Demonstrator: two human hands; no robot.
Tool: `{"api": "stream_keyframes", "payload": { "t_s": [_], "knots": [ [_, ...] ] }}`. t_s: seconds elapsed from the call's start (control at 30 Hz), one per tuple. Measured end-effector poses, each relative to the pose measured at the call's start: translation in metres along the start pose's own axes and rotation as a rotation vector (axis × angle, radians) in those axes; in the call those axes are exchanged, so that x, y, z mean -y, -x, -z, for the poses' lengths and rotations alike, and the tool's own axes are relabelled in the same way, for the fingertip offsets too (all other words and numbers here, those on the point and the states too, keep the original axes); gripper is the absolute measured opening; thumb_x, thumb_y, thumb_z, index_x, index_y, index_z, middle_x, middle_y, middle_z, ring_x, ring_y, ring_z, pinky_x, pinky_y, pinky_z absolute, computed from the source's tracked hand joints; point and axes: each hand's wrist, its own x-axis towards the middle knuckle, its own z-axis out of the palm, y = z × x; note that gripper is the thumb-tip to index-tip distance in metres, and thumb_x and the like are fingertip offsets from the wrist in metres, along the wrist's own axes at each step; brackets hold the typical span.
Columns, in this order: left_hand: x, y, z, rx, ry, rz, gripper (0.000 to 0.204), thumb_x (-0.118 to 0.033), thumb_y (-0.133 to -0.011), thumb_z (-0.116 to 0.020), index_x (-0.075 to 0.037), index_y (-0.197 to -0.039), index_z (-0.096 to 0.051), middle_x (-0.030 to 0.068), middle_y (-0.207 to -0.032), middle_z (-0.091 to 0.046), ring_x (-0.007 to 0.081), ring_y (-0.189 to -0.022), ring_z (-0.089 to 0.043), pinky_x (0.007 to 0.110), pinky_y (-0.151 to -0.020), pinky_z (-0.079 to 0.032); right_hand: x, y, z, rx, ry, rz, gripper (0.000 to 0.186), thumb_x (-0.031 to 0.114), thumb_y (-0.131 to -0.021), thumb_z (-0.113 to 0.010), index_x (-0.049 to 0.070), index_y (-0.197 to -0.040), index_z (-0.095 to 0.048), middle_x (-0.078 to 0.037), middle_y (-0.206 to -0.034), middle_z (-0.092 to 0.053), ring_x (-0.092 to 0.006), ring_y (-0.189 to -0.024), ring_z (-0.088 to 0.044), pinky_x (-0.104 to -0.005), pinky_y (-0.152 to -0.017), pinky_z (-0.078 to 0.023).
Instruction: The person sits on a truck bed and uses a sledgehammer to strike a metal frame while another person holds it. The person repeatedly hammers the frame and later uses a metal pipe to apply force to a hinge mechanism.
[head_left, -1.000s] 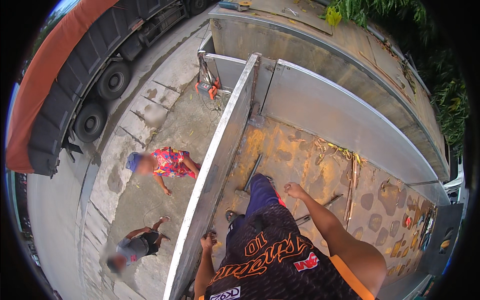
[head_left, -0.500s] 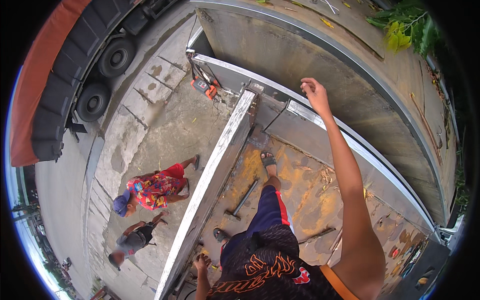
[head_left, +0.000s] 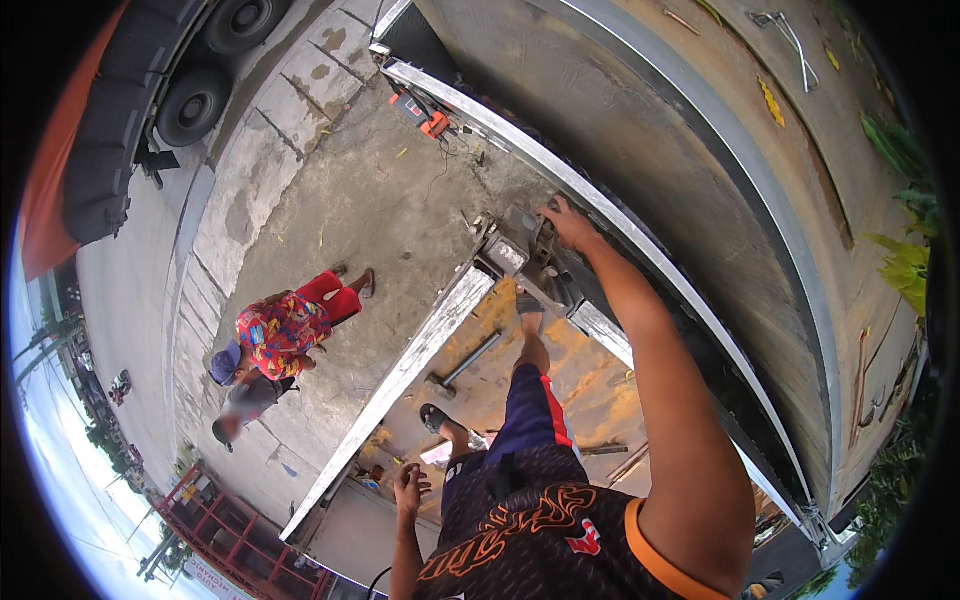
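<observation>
Fingers [head_left: 549,207] of right hand [head_left: 574,227] bend at grey metal corner fitting [head_left: 508,254], by end of silver-topped metal side panel [head_left: 400,400]; grip itself, cannot tell. Change: that hand no longer hangs raised, apart. Left hand [head_left: 409,488] loosely half-curled, near panel.

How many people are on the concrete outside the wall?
2: a person in a flowered shirt, and a person in dark clothes lower in view, partly hidden. Others may be hidden.

A scuffed grey metal corner post [head_left: 508,256] shows near centre, toward one o'clock. From beside it, an upright metal side panel [head_left: 390,402], its top edge scuffed white, runs toward seven o'clock.
</observation>
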Motion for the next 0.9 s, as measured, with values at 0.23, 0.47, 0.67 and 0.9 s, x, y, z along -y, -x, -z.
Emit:
{"api": "stream_keyframes", "payload": {
  "t_s": [0.23, 0.47, 0.67, 0.9],
  "knots": [
    [-0.015, 0.022, -0.039, -0.004, -0.015, 0.056, 0.035, -0.034, -0.102, -0.055, -0.006, -0.123, -0.058, 0.0066, -0.093, -0.064, 0.0156, -0.067, -0.066, 0.029, -0.058, -0.053, -0.019, 0.010, 0.071, 0.009, 0.479, 0.551, 0.065, 0.008, -0.070, -0.076, 0.011, -0.130, -0.053, -0.014, -0.133, -0.055, -0.0332, -0.133, -0.047, -0.0436, -0.113, -0.035],
    [-0.020, 0.018, -0.062, 0.012, -0.001, 0.047, 0.039, -0.037, -0.103, -0.053, -0.005, -0.125, -0.057, 0.0069, -0.092, -0.064, 0.0162, -0.068, -0.065, 0.029, -0.060, -0.053, 0.049, 0.088, 0.124, -0.123, 0.900, 0.611, 0.041, 0.013, -0.081, -0.066, 0.006, -0.120, -0.058, -0.010, -0.092, -0.068, -0.0252, -0.083, -0.071, -0.0389, -0.066, -0.054],
    [-0.028, 0.016, -0.062, 0.032, 0.098, -0.067, 0.040, -0.039, -0.103, -0.052, -0.006, -0.124, -0.058, 0.0070, -0.092, -0.064, 0.0157, -0.069, -0.065, 0.029, -0.060, -0.053, 0.115, 0.153, 0.165, -0.167, 0.859, 0.623, 0.006, 0.008, -0.076, -0.068, 0.007, -0.079, -0.073, -0.009, -0.081, -0.073, -0.0239, -0.078, -0.073, -0.0353, -0.062, -0.054],
    [-0.010, -0.005, -0.065, -0.002, 0.137, -0.065, 0.039, -0.034, -0.102, -0.055, -0.002, -0.123, -0.060, 0.0089, -0.094, -0.066, 0.0152, -0.068, -0.066, 0.028, -0.057, -0.052, 0.141, 0.203, 0.157, -0.135, 0.706, 0.550, 0.023, 0.001, -0.074, -0.069, -0.001, -0.097, -0.068, -0.017, -0.087, -0.072, -0.0323, -0.084, -0.072, -0.0420, -0.070, -0.057]
  ]
}}
